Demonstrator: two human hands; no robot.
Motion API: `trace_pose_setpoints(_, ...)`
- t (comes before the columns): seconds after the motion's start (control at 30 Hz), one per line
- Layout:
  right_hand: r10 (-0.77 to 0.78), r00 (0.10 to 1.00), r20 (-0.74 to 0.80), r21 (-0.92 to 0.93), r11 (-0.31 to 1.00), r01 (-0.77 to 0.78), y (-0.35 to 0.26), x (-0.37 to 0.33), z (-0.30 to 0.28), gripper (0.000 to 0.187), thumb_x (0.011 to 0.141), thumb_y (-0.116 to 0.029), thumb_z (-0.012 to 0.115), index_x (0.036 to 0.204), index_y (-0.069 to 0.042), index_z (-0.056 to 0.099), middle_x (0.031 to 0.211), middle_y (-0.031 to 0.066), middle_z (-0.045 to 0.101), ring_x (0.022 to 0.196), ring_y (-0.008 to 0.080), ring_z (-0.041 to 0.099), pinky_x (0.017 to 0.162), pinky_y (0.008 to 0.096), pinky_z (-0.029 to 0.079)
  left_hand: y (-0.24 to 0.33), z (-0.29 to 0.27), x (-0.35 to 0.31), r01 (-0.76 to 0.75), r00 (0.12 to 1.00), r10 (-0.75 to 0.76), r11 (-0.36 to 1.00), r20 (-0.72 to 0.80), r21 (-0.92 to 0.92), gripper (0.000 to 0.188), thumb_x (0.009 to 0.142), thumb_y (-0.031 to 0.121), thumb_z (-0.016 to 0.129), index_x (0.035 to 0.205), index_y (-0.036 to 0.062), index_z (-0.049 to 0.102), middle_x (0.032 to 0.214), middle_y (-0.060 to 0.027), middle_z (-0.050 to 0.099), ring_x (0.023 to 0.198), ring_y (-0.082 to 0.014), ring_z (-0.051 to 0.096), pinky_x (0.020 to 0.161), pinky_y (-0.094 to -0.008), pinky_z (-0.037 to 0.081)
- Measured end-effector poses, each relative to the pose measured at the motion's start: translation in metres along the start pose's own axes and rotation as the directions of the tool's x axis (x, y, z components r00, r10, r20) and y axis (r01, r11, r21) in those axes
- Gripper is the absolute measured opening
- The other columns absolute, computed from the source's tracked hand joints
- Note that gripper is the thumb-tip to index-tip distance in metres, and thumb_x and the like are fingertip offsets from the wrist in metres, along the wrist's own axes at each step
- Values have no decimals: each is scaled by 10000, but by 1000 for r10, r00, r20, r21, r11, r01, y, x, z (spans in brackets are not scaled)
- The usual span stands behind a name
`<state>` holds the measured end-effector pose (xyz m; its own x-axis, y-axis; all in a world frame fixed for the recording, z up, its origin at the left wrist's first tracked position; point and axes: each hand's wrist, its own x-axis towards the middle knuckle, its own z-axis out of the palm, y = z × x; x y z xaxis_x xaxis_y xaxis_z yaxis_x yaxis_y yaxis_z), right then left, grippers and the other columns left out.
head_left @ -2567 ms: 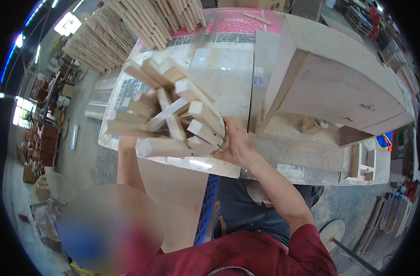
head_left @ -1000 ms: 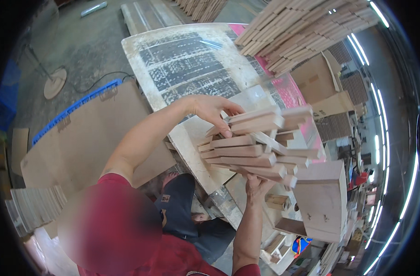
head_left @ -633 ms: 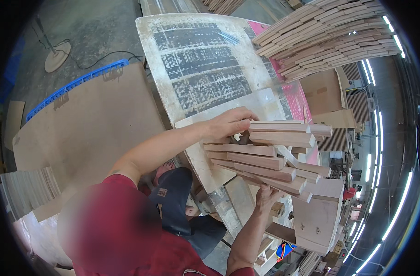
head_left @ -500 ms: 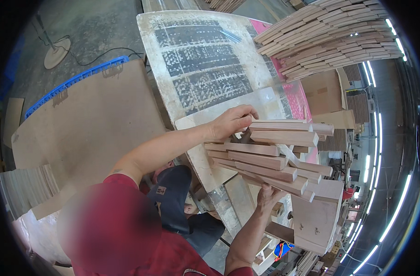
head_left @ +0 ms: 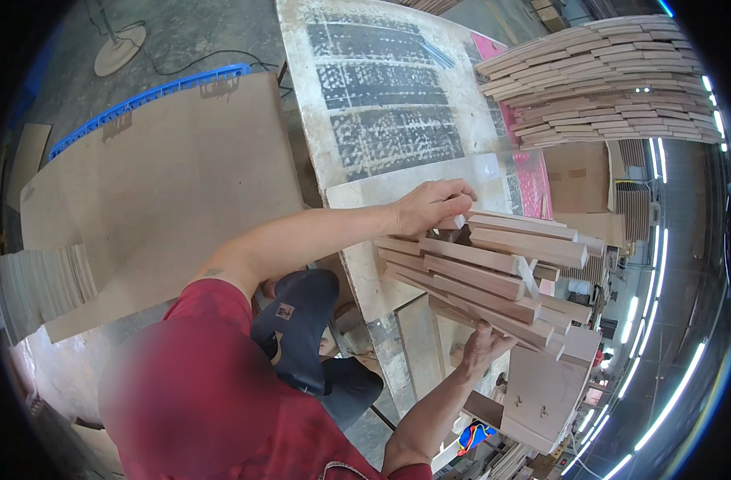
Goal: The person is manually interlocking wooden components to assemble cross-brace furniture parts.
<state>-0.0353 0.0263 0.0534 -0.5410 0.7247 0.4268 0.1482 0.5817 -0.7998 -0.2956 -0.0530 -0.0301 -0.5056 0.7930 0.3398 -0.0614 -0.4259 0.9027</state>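
A loose bundle of pale square-edged wooden strips lies between my hands, their ends staggered and fanned out toward the right. My left hand is closed at the upper side of the bundle, fingers curled over its edge; a short pale strip end shows under the thumb. My right hand grips the lower side, its thumb against the outermost strips; its other fingers are partly hidden. A dark gap shows among the strips beside my left hand. Beneath the bundle is a pale board on the worktable.
A worn white-and-dark tabletop stretches beyond the bundle. Stacked wooden strips rise at the far right, above a cardboard box. A pale wooden box-like stand is near my right hand. A brown sheet covers a blue pallet at left.
The whole view has shifted, so the table, hands and bundle sit further right. Both hands keep their hold on the strips, and a pale strip end now shows under my left thumb.
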Motion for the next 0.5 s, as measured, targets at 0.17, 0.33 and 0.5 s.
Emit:
trace_pose_setpoints(0.17, 48, 995, 88, -119, 992, -38, 12, 8, -15, 1208, 692, -617, 886, 1531, -6, 267, 1444, 191, 455, 1278, 295, 531, 1061, 442, 498, -25, -11, 21, 70, 998, -69, 979, 8, -193, 516, 1007, 492, 517, 1162, 28, 681, 1028, -90, 686, 920, -153, 612, 791, -307, 505)
trace_pose_setpoints(0.33, 76, 997, 0, 5, 997, -76, 7, 3, -9, 1135, 670, -539, 926, 1478, 15, 353, 1406, 177, 483, 1280, 296, 515, 1099, 471, 425, -3, -7, 30, 334, 943, -324, 912, 80, -239, 348, 955, 352, 688, 1002, 12, 749, 885, -33, 713, 843, -96, 638, 717, -273, 507)
trace_pose_setpoints(0.5, -23, 1000, 13, -46, 999, 24, 20, 8, -11, 1120, 716, -657, 854, 1449, 36, 369, 1310, 171, 578, 1150, 248, 597, 978, 372, 497, -10, -9, 28, 311, 949, -310, 900, 53, -305, 267, 934, 287, 734, 992, 27, 754, 902, -26, 722, 823, -83, 653, 734, -259, 513)
